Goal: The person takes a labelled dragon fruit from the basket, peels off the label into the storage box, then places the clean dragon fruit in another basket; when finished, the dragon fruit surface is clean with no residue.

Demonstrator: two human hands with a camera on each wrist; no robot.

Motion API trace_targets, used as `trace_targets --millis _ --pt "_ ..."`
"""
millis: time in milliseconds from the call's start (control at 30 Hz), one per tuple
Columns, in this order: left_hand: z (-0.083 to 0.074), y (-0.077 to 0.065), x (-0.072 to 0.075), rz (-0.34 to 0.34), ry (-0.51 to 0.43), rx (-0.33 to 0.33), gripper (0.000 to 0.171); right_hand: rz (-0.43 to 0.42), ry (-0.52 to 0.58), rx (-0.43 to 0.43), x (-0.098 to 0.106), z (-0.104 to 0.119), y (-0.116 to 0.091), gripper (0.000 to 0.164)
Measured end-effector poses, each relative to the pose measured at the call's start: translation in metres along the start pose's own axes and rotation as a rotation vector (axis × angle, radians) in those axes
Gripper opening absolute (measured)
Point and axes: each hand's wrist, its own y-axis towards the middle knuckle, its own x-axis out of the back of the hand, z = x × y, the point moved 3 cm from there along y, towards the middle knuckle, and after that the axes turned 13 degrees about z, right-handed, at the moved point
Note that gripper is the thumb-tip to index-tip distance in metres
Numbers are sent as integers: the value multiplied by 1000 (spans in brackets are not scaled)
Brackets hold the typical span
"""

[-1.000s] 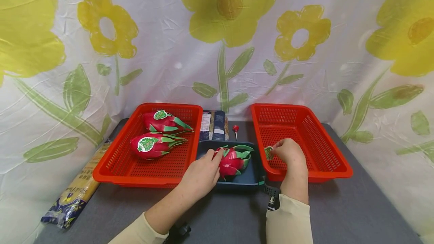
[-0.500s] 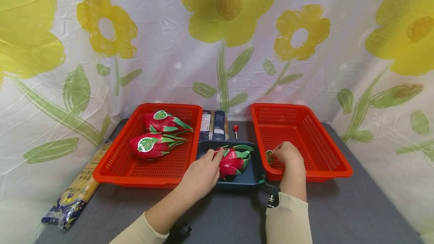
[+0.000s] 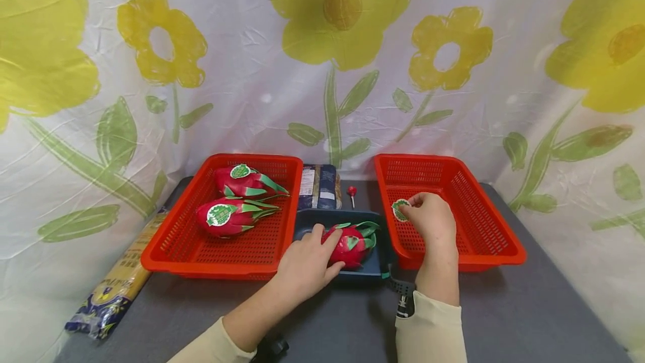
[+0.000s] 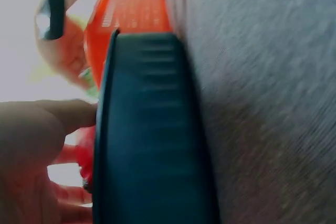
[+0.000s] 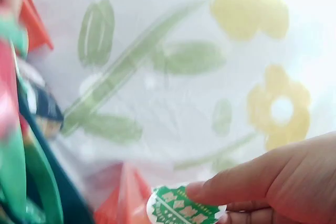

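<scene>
A pink dragon fruit [image 3: 351, 246] with green leaf tips lies in the small dark blue tray [image 3: 322, 218], leaves to the right. My left hand [image 3: 306, 262] holds its left end, fingers over the top and thumb on the near side. In the left wrist view the tray's wall [image 4: 152, 129] hides much of the fruit. Over the left part of the right red basket [image 3: 504, 254], my right hand [image 3: 432, 218] pinches a round green-and-white sticker [image 3: 400, 210] between thumb and fingers. The sticker's printed side [image 5: 176, 203] shows in the right wrist view.
The left red basket [image 3: 211, 269] holds two dragon fruits [image 3: 221, 217] with green stickers. Behind the tray lie a dark blue-and-clear food packet [image 3: 319, 186] and a red lollipop [image 3: 352, 191]. A long yellow-and-blue packet [image 3: 118, 284] lies along the table's left side.
My right hand has lifted the sticker slightly, and its printed face now shows. The left hand's thumb has spread toward me, and the dragon fruit in the tray has turned a little.
</scene>
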Motion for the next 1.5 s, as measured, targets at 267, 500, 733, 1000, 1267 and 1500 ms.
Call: trace_targets --millis 267,500,733,1000,1267,1500 --pt "-7 8 -15 -75 -296 -34 59 -53 -4 151 -8 39 -16 25" --pt "-6 4 -13 -156 -581 -88 43 -11 82 316 -29 57 -25 20" --pt "0 -29 52 -201 -593 -72 47 -167 356 398 -23 70 -36 20" --pt "6 -73 98 117 -551 -138 36 42 293 353 -26 74 -27 21" --pt "0 -72 85 414 -411 -266 35 352 23 306 -80 64 2 19" --pt "-7 -67 67 558 -329 -357 32 450 -166 260 -136 44 20 25"
